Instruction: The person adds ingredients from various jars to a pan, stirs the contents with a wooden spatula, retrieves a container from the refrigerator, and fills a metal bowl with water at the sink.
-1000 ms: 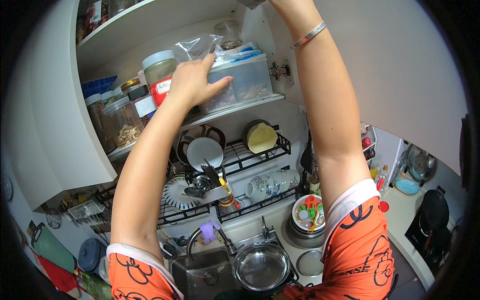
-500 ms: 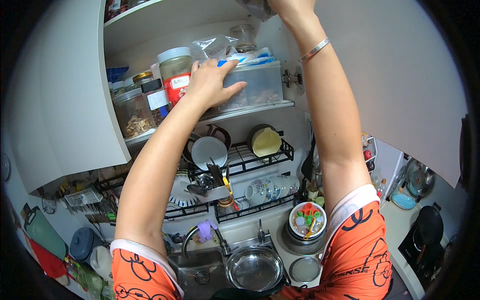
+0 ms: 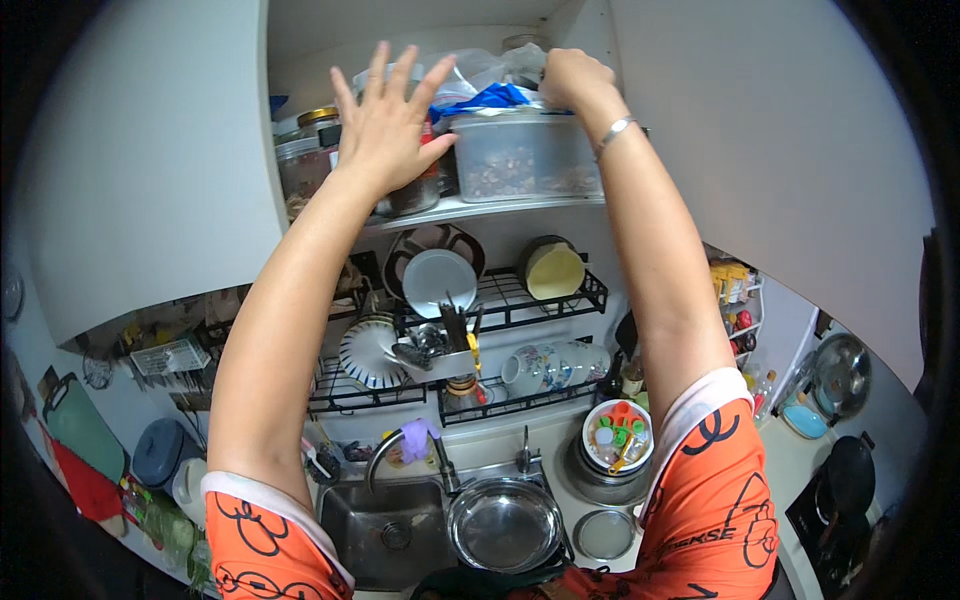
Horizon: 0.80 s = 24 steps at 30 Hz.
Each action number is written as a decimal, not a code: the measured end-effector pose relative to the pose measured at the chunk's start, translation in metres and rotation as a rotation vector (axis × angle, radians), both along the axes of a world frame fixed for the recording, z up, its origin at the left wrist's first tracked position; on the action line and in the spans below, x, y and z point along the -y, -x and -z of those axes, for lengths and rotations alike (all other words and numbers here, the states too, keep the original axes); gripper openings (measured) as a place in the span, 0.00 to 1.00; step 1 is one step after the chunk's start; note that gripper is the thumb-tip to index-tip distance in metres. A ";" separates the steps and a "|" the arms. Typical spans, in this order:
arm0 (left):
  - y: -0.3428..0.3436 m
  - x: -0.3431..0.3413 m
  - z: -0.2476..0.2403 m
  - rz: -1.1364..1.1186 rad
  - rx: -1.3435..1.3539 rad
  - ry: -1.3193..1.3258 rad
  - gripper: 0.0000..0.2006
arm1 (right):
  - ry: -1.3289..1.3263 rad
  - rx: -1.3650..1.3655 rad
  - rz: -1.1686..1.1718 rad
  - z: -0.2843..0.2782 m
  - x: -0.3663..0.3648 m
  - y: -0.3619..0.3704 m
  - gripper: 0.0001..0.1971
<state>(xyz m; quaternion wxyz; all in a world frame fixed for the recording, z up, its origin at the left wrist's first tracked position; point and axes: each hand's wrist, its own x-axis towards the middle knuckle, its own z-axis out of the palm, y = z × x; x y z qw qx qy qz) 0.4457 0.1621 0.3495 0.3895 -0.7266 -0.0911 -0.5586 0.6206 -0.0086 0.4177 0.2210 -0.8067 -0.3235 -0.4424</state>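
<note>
My left hand [image 3: 386, 135] is raised with its fingers spread, in front of a tall jar [image 3: 412, 198] on the cabinet shelf; it holds nothing. At the right end of a translucent plastic box [image 3: 522, 160], my right hand [image 3: 580, 82] is closed on a clear plastic bag [image 3: 522, 66]; its fingertips are partly hidden. The box has small brownish pieces inside. Blue and white plastic packets [image 3: 488, 100] lie on top of it. Left of my left hand stand more jars, one with a gold lid [image 3: 318, 116].
Cabinet doors stand open at the left [image 3: 150, 170] and right [image 3: 780, 170]. Below the shelf are black wall racks [image 3: 510, 320] with plates, bowls and cups. Lower down are a sink [image 3: 385, 530], a curved faucet [image 3: 375, 465], a metal pan [image 3: 505, 525] and a bowl of colourful small items [image 3: 617, 438].
My right hand has come down from the upper shelf with the bag to the box's right end. My left hand has lifted off the box area and shifted left, fingers spreading. The view has shifted.
</note>
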 end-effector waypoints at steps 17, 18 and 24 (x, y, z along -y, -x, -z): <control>0.074 0.007 0.018 0.479 0.230 0.125 0.49 | 0.173 -0.007 -0.255 -0.027 -0.099 0.045 0.39; 0.076 0.006 0.021 0.518 0.236 0.102 0.49 | 0.145 0.087 -0.326 -0.023 -0.104 0.046 0.38; 0.068 0.001 0.026 0.690 0.257 0.088 0.44 | 0.266 0.592 -0.459 0.003 -0.116 0.039 0.35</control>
